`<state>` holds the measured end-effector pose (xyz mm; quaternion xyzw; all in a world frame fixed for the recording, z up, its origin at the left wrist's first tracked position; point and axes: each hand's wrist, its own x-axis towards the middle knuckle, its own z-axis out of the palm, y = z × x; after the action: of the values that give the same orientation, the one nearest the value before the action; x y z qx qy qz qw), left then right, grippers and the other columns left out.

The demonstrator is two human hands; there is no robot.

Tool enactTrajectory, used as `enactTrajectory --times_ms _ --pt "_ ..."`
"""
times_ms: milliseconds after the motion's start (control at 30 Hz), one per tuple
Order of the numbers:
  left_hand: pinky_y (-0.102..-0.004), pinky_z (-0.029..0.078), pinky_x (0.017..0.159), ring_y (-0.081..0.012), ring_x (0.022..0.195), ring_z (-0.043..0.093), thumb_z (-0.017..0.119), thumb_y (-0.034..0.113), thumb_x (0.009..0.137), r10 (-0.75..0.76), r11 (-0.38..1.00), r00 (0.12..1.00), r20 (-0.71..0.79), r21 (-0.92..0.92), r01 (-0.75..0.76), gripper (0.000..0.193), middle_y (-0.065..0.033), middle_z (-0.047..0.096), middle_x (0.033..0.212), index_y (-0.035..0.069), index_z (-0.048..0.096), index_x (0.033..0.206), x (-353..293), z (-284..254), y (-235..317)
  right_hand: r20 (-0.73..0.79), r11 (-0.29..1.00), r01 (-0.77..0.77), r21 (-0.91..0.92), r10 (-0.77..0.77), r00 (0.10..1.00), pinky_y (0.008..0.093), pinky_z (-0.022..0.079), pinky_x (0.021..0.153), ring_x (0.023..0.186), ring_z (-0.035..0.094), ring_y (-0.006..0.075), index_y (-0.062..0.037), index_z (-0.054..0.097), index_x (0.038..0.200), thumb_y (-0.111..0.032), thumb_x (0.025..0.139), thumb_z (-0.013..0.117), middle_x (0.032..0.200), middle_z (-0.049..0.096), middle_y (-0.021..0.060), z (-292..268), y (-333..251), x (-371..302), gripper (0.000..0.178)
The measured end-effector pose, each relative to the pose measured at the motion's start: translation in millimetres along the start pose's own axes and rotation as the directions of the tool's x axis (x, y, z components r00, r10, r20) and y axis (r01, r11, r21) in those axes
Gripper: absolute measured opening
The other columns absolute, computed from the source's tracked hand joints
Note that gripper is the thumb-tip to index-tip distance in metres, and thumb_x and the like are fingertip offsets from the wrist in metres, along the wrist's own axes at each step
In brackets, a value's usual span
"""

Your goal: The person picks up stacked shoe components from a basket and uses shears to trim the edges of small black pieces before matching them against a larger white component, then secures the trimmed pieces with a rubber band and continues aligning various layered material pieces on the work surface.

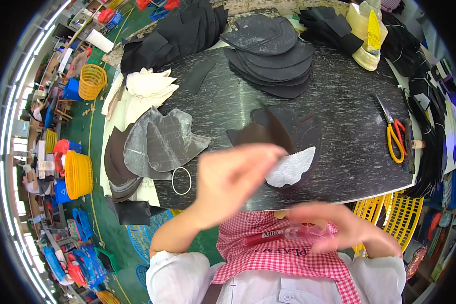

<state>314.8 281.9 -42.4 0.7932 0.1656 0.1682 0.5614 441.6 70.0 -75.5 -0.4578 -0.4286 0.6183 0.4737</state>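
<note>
My left hand (pixel 235 175), blurred by motion, is over the near middle of the dark tabletop (pixel 223 116). Its fingertips are pinched on a dark brown flat piece (pixel 266 129), also smeared. Beneath it lie stacked black cut pieces (pixel 304 129); on their near side rests a silvery-white piece (pixel 291 168) with a toothed upper edge. My right hand (pixel 334 220) is off the table's near edge, in front of the red checked apron (pixel 288 258). Its fingers look stretched and apart, and no held thing shows in them, though they are blurred.
Grey-coated pieces (pixel 162 139) and a white ring (pixel 182 181) lie left, with cream pieces (pixel 149 88) behind. Black stacks (pixel 271 55) stand at the back. To the right are yellow-handled scissors (pixel 394 134), a hammer (pixel 411 144) and a yellowish shoe form (pixel 368 38).
</note>
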Motion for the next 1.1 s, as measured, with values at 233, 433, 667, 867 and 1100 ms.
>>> enactTrajectory --times_ms 233,433,667,867,1100 --pt "-0.0312 0.049 0.071 -0.0220 0.084 0.064 0.081 0.037 0.064 0.409 0.909 0.900 0.148 -0.156 -0.387 0.058 -0.0110 0.064 0.092 0.002 0.058 0.104 -21.8 -1.3 -44.1 -0.170 0.746 -0.131 0.653 0.312 0.935 0.0421 0.036 0.103 0.126 0.040 0.0258 -0.0009 0.025 0.140 -0.045 0.087 0.056 0.136 0.037 0.0163 -0.2 2.7 28.2 0.076" --pt "-0.0315 0.039 0.092 -0.0162 0.107 0.054 0.082 0.034 0.067 -0.019 0.562 0.892 0.451 -0.733 0.383 0.071 -0.0115 0.058 0.112 -0.001 0.047 0.118 -19.1 -1.0 -79.4 -0.073 0.875 -0.084 0.477 0.135 0.988 0.0369 0.027 0.106 0.127 0.035 0.0232 0.0040 0.032 0.136 -0.046 0.096 0.036 0.135 0.038 0.0157 -0.3 -0.6 33.4 0.065" --pt "-0.0234 0.047 0.076 -0.0071 0.086 0.059 0.066 0.000 0.079 -0.159 0.919 0.937 0.310 -0.300 0.256 0.034 -0.0038 0.067 0.093 -0.002 0.059 0.112 13.5 -11.5 -60.9 -0.696 0.992 -0.006 -0.128 -0.086 0.713 0.0188 0.041 0.058 0.070 0.049 0.0022 -0.0029 0.055 0.118 -0.011 0.088 0.060 0.087 0.054 -0.0011 -44.4 3.3 46.6 0.032" --pt "-0.0232 0.048 0.074 -0.0069 0.084 0.058 0.061 0.002 0.084 -0.168 0.984 0.971 0.169 0.090 0.155 0.028 -0.0035 0.065 0.094 -0.001 0.060 0.112 32.9 -5.8 -75.7 -0.574 0.744 -0.154 -0.650 -0.348 0.741 0.0151 0.038 0.045 0.054 0.045 -0.0005 -0.0066 0.055 0.116 -0.001 0.082 0.063 0.079 0.049 -0.0006 -90.5 10.9 68.3 0.036" --pt "-0.0236 0.048 0.070 -0.0071 0.077 0.056 0.064 0.002 0.081 -0.119 0.970 0.984 0.131 0.229 0.087 0.030 -0.0050 0.064 0.088 -0.001 0.061 0.111 38.2 -0.2 -75.8 -0.687 0.891 -0.222 -0.397 -0.128 0.715 0.0250 0.041 0.048 0.057 0.054 0.0079 -0.0073 0.054 0.114 -0.006 0.080 0.067 0.073 0.051 0.0041 -91.6 5.0 72.5 0.036"
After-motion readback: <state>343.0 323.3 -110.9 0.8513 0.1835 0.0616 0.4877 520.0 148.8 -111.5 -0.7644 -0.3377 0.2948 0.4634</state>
